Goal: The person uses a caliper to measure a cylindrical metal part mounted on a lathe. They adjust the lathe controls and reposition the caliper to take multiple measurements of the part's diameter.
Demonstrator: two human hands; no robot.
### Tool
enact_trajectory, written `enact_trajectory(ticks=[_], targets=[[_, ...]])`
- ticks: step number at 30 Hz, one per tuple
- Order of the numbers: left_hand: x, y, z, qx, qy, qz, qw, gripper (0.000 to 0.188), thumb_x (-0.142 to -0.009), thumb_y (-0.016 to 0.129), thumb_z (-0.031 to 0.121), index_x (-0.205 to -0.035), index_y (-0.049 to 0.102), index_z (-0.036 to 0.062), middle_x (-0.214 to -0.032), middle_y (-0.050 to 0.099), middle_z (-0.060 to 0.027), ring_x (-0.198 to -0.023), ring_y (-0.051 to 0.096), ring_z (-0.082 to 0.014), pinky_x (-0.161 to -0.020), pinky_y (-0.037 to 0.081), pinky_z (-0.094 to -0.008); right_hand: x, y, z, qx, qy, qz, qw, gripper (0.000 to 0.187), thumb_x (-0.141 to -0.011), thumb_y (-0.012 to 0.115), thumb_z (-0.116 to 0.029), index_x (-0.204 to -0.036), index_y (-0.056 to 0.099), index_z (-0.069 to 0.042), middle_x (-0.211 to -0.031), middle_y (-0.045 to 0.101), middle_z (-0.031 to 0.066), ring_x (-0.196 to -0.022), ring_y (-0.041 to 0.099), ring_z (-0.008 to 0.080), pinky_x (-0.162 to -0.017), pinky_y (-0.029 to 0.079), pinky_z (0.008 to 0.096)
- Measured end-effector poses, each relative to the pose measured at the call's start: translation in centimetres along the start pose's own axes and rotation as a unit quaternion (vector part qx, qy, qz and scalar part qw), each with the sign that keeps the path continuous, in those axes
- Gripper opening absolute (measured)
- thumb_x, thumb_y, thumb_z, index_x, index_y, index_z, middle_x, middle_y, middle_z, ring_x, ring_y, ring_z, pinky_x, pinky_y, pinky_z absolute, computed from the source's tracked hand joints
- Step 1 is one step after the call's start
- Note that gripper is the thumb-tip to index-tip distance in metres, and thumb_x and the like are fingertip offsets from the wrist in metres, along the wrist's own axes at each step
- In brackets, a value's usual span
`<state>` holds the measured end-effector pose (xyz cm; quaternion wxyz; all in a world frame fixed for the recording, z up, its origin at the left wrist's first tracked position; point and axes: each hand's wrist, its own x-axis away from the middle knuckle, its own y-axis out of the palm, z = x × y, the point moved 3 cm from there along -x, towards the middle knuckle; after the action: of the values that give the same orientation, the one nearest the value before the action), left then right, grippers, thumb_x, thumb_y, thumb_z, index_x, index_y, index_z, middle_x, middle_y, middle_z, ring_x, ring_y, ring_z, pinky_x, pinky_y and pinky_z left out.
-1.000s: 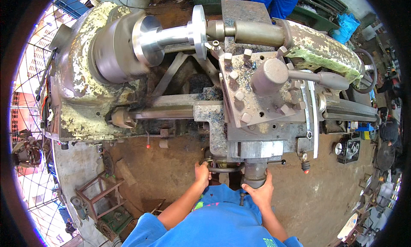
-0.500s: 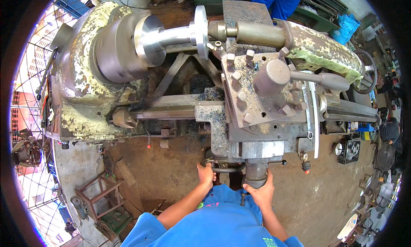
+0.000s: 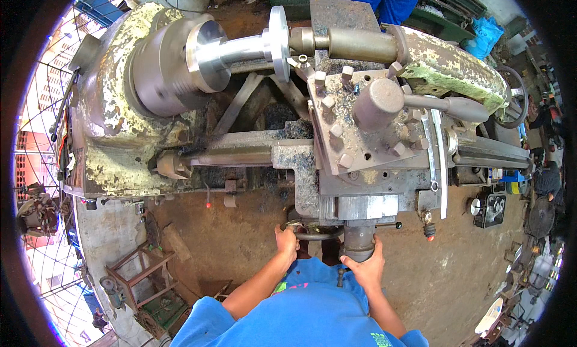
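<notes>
At the front of a metal lathe, my left hand (image 3: 287, 240) is closed round the left side of a dark handwheel (image 3: 318, 235). My right hand (image 3: 368, 267) grips the round grey cross-slide knob (image 3: 359, 245) from its right and near side; some fingers are hidden behind it. Beyond stands the square tool post (image 3: 342, 115), strewn with chips, with several bolts and a lever handle (image 3: 463, 109). A shiny flanged metal workpiece (image 3: 279, 43) runs from the blurred chuck (image 3: 162, 67) to the tailstock centre (image 3: 303, 40). The cutting tool's tip (image 3: 293, 63) lies close to the flange.
A wrench (image 3: 430, 152) and a pale metal strip (image 3: 442, 167) lie right of the tool post. The tailstock (image 3: 451, 64) fills the far right. A wooden frame (image 3: 141, 275) stands on the floor at left. A person in blue trousers (image 3: 390, 1) is behind the lathe.
The whole view has shifted slightly. My left hand has moved a little leftward with the handwheel's rim; my right hand keeps its grip on the knob. The chuck stays blurred.
</notes>
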<state>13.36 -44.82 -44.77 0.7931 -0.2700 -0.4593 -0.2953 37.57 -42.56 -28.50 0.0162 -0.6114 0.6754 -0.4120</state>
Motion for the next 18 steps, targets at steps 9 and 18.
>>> enact_trajectory(ticks=[9, 18], targets=[[-1.1, -0.9, 0.8, -0.004, -0.005, -0.056, 0.998, 0.054, -0.091, 0.049, 0.014, -0.141, 0.030, 0.0050, -0.065, 0.050, -0.0088, -0.039, 0.042, -0.0162, -0.034, 0.029, -0.0318, -0.7, -0.1, 1.8, -0.087, -0.033, -0.032, 0.995, 0.104, -0.056, 0.093, -0.027, -0.140, 0.041, 0.005, -0.121, 0.063, 0.0268, -0.112, 0.064, 0.0341, -0.096, 0.051, 0.0422], [-0.9, -0.9, 0.8, -0.017, -0.008, -0.051, 0.999, 0.065, -0.092, 0.049, 0.014, -0.151, 0.022, 0.0057, -0.067, 0.052, -0.0100, -0.039, 0.042, -0.0167, -0.034, 0.030, -0.0323, -1.4, 0.1, 3.3, -0.145, -0.038, -0.060, 0.987, 0.106, -0.055, 0.093, -0.027, -0.140, 0.040, 0.008, -0.124, 0.062, 0.0244, -0.114, 0.063, 0.0324, -0.098, 0.049, 0.0405]])
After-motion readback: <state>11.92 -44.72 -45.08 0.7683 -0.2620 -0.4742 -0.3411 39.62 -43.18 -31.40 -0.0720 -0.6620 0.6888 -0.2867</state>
